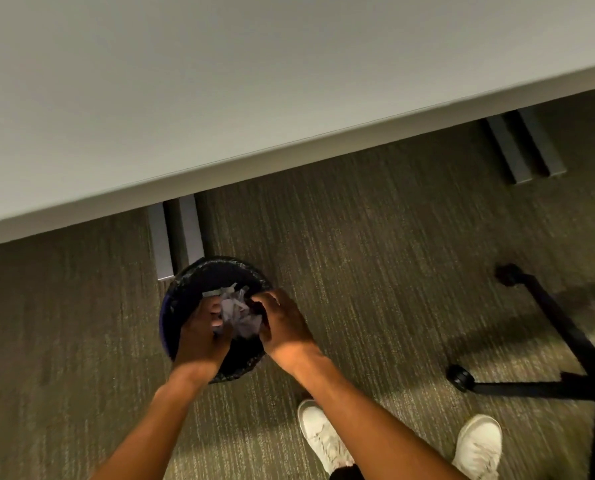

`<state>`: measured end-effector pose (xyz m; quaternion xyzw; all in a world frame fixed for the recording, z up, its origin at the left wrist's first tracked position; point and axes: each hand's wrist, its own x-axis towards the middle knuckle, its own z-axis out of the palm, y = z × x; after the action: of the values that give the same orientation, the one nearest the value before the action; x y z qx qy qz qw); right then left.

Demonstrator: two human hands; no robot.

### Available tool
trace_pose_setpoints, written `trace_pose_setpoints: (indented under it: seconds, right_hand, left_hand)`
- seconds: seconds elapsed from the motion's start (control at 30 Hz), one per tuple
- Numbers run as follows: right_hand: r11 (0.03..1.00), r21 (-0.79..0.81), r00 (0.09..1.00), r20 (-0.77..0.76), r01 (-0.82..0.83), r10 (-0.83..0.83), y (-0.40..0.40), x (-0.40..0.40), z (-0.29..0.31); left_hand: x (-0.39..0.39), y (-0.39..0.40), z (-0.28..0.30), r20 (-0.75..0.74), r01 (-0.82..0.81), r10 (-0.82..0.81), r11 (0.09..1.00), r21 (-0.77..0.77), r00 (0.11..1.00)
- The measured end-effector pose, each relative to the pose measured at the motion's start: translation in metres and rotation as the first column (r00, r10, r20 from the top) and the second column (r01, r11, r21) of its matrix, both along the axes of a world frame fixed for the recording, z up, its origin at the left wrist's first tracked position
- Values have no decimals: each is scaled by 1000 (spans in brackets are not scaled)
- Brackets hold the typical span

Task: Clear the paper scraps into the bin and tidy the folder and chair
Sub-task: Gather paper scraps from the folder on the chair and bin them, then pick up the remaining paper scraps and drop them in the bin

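Two hands meet over the bin [185, 299], which stands on the carpet [375, 244] just beside a leg of the tabletop [220, 81]. The left hand [202, 336] and right hand [284, 323] cup a crumpled wad of paper scraps [239, 311] between them, fingers [216, 310] curled in around it, right above the bin's mouth. The scrap-clearing step looks to be in hand. Next, the fingers need only spread so the wad drops inside. Both forearms reach down and forward, wrists bent inward. The chair [566, 341] base sits well apart at right, untidied; no folder is in view.
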<state>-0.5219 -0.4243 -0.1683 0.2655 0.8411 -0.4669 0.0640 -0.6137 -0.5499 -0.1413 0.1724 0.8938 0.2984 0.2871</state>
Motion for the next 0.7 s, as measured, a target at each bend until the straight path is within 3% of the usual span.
trace_pose_setpoints:
  seconds: [0.13, 0.3, 0.43, 0.53, 0.7]
  right_hand:
    - [989, 15, 988, -46, 148, -147, 35, 26, 7]
    - [912, -29, 894, -185, 410, -408, 83, 79, 16]
    - [845, -126, 833, -143, 520, -535, 123, 133, 25]
    - [788, -107, 780, -116, 606, -615, 152, 178, 30]
    - [675, -104, 661, -138, 730, -737, 200, 257, 42]
  left_hand:
    - [17, 35, 5, 37, 58, -59, 998, 39, 998]
    - [60, 100, 11, 49, 108, -111, 992, 61, 993]
    - [98, 149, 14, 65, 132, -140, 984, 119, 988]
    - [132, 185, 15, -8, 273, -273, 956, 106, 962]
    - [198, 251, 28, 2, 387, -390, 913, 129, 921]
